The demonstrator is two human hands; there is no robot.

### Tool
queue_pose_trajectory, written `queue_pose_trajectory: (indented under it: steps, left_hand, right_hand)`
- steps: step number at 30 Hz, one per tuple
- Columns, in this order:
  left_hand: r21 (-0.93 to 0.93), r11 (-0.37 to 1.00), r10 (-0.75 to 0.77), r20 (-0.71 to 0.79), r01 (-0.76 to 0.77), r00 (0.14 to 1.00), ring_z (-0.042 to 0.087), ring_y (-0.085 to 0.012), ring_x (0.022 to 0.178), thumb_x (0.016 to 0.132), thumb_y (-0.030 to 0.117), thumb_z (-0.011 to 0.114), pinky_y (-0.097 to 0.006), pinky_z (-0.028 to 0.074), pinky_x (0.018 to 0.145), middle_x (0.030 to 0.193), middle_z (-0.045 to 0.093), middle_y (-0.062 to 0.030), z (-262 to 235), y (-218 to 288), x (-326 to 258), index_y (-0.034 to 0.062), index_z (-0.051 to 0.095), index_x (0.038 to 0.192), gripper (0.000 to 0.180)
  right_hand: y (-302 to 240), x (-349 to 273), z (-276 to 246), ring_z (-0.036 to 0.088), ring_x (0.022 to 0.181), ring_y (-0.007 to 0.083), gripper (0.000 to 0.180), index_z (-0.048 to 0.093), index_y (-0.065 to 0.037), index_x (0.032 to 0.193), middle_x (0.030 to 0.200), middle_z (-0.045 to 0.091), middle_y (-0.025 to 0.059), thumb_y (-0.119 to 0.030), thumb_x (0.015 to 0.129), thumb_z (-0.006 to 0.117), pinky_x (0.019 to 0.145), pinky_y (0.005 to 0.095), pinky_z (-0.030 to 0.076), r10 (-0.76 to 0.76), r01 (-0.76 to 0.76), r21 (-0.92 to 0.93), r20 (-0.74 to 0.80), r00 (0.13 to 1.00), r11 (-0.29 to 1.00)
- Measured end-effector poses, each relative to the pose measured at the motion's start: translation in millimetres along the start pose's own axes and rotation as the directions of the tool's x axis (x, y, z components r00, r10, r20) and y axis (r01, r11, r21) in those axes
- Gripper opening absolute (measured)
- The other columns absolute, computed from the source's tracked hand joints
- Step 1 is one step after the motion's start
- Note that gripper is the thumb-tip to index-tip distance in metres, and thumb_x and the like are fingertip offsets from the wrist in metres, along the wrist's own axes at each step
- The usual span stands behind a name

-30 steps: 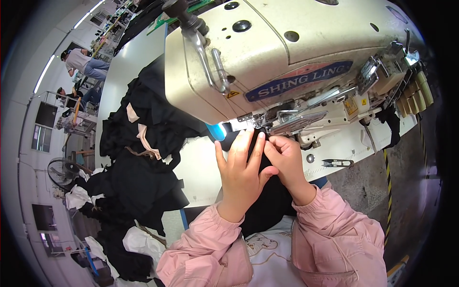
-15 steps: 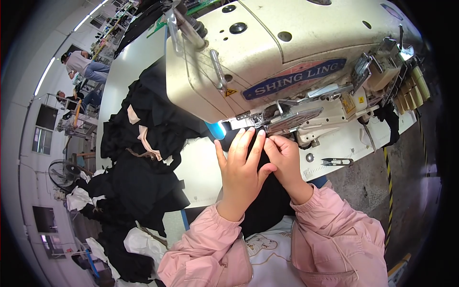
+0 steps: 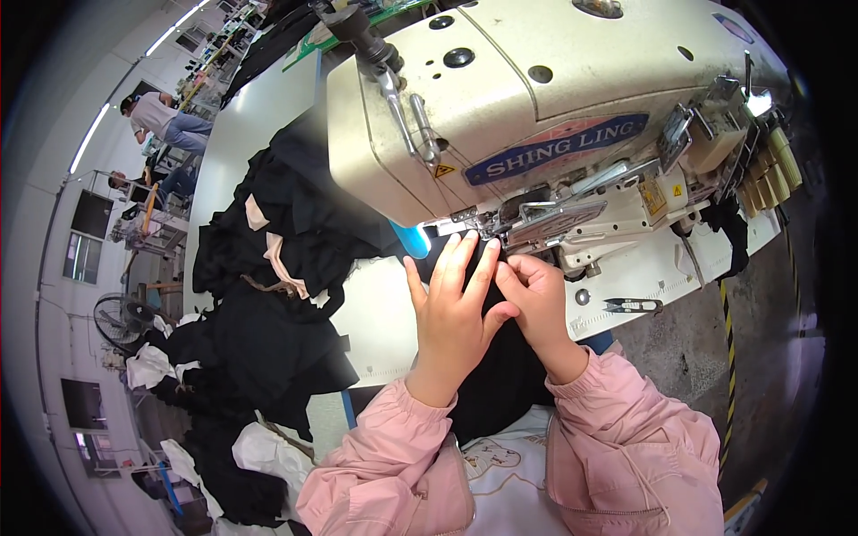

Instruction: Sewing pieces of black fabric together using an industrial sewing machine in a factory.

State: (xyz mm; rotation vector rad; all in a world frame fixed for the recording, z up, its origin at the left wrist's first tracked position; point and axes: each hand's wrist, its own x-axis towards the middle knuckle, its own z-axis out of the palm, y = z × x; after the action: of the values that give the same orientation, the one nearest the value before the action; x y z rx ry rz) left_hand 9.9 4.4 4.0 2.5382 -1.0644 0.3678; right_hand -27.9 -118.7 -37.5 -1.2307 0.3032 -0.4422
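A cream industrial sewing machine (image 3: 393, 152) stands in front of me, its lit needle area (image 3: 474, 219) just beyond my fingertips. Black fabric (image 3: 500, 384) runs from my lap up under both hands to the machine. My left hand (image 3: 453, 308) lies flat on this cloth with fingers spread, the tips close to the presser foot. Beside it, my right hand (image 3: 541, 304) has its fingers curled and pressed together at the fabric's edge, apparently pinching it; the fingertips are partly hidden. A blue guard (image 3: 411, 241) sits left of the needle area.
Heaped black fabric (image 3: 268, 330) covers the table's left side, with pale strips (image 3: 279, 259) on top. Thread snips (image 3: 633, 305) lie right of my hands on the white table (image 3: 384, 308). A fan (image 3: 123, 320) and a person (image 3: 161, 118) are farther left.
The metal lever on the machine's left end has shifted position. The whole view has moved slightly. Both hands keep nearly the same pose on the black fabric.
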Motion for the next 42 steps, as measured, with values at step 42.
queue_pose_trajectory:
  steps: [42]
  left_hand:
    - [-0.025, 0.997, 0.076, -0.014, -0.076, 0.997, 0.047, -0.0291, 0.137, 0.089, 0.064, 0.051, -0.065, 0.021, 0.115, 0.148, 0.050, -0.0112, -1, -11, -1, 0.0173, 0.057, 0.143, 0.071]
  right_hand:
    - [8, -1, -14, 0.051, 0.071, 0.0006, 0.017, 0.069, 0.003, 0.098, 0.082, 0.064, -0.0044, -0.013, 0.100, 0.064, 0.062, 0.0186, 0.039, 0.020, -0.017, -0.036, 0.086, 0.996, 0.999]
